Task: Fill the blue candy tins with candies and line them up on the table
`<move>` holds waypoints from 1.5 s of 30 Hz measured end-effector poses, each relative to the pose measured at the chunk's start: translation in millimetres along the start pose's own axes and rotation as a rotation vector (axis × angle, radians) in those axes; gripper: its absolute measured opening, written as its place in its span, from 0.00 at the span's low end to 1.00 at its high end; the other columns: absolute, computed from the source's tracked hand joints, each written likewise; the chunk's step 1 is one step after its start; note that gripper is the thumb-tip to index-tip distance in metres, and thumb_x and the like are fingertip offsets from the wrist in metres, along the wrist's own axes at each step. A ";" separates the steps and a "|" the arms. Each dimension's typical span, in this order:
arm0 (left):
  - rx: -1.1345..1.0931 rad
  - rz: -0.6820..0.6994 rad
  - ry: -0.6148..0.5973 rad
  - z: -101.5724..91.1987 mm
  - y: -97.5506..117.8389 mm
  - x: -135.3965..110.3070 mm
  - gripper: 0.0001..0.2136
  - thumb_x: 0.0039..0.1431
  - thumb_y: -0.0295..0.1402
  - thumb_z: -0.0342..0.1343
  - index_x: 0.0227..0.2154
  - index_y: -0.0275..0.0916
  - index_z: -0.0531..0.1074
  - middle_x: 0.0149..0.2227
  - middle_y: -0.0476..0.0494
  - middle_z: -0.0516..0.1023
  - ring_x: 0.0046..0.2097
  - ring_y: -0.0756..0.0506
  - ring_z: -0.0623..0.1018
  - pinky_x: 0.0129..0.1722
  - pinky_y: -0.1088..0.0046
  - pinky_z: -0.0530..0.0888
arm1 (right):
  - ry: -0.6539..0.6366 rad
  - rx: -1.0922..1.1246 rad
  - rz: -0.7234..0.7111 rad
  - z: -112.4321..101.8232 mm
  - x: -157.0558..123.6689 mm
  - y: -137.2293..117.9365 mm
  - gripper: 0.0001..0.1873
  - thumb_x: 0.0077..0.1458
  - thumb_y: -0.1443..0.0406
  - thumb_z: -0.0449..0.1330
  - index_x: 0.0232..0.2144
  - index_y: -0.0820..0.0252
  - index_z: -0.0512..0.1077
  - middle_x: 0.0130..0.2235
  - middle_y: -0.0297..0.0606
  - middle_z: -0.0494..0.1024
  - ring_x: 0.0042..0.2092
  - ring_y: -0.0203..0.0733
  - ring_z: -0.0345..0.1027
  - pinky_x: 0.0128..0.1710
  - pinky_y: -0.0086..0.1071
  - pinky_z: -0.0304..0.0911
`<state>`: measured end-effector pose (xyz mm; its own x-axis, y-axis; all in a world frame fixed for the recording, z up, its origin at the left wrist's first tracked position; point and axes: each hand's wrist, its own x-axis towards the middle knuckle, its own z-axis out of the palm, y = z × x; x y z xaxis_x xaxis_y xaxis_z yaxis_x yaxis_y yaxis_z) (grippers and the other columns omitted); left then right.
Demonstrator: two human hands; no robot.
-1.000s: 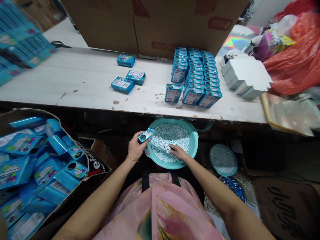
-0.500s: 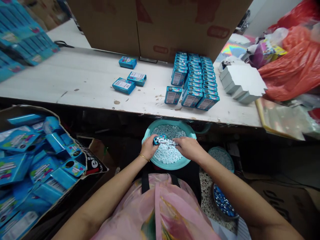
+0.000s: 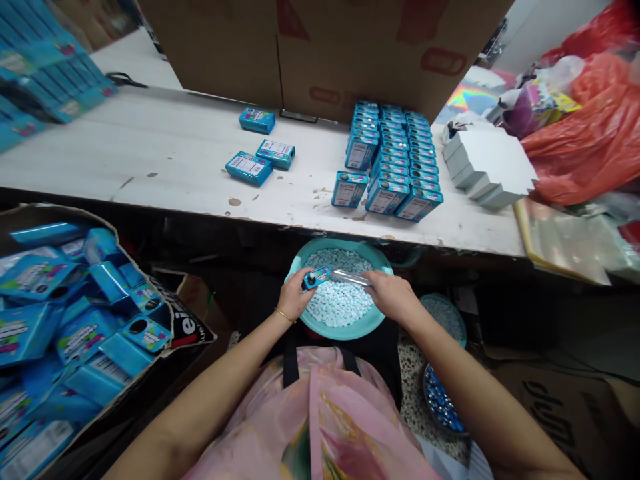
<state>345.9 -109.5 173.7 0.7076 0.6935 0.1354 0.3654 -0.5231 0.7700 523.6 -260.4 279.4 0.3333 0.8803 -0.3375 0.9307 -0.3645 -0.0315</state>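
Over a turquoise basin point(image 3: 367, 325) full of pale candy pellets point(image 3: 337, 307), my left hand point(image 3: 294, 298) grips a small blue candy box point(image 3: 320, 276). The box lies tilted, its end with a round dark opening turned up toward me. My right hand point(image 3: 393, 295) is closed on a clear plastic scoop point(image 3: 350, 277), which looks like a trough or half tube. The scoop's tip points left at the box and lies close to its right end; I cannot tell if they touch. No pellets show in the scoop.
On the white table point(image 3: 190, 167) stand rows of blue boxes point(image 3: 387, 193), a few loose boxes point(image 3: 249, 168) and a stack of white card point(image 3: 487, 163). An open bag of blue boxes point(image 3: 90, 333) is at left. A bowl of shiny blue pieces point(image 3: 443, 403) sits low right.
The scoop held white pellets at the box's opening; now it looks clear of them. My right hand has drawn back slightly to the right, and the box shows more of its face.
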 end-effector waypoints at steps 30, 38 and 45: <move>-0.038 -0.072 0.089 -12.6 -3.4 -2.1 0.18 0.46 0.32 0.56 0.43 0.40 0.67 0.39 0.46 0.74 0.39 0.46 0.74 0.41 0.70 0.69 | -0.010 0.694 -0.208 30.1 7.2 7.6 0.21 0.52 0.62 0.54 0.49 0.58 0.65 0.46 0.39 0.72 0.46 0.42 0.65 0.45 0.33 0.58; 0.087 -0.016 -0.036 5.4 9.7 -3.7 0.19 0.45 0.29 0.55 0.44 0.40 0.67 0.41 0.45 0.73 0.44 0.43 0.72 0.44 0.69 0.68 | -0.076 0.121 -0.138 -18.5 6.6 -24.6 0.18 0.54 0.61 0.48 0.48 0.50 0.65 0.43 0.38 0.74 0.45 0.45 0.66 0.42 0.36 0.59; 0.121 -0.009 -0.052 7.6 9.0 -3.3 0.18 0.46 0.28 0.54 0.43 0.39 0.67 0.41 0.44 0.73 0.44 0.43 0.72 0.45 0.69 0.67 | -0.077 -0.084 -0.130 -38.1 2.3 -47.4 0.15 0.56 0.65 0.44 0.41 0.58 0.67 0.38 0.44 0.73 0.38 0.45 0.69 0.35 0.35 0.61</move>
<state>351.4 -120.3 175.4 0.7335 0.6732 0.0939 0.4399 -0.5754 0.6895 486.0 -229.6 315.9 0.2002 0.8911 -0.4072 0.9755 -0.2199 -0.0016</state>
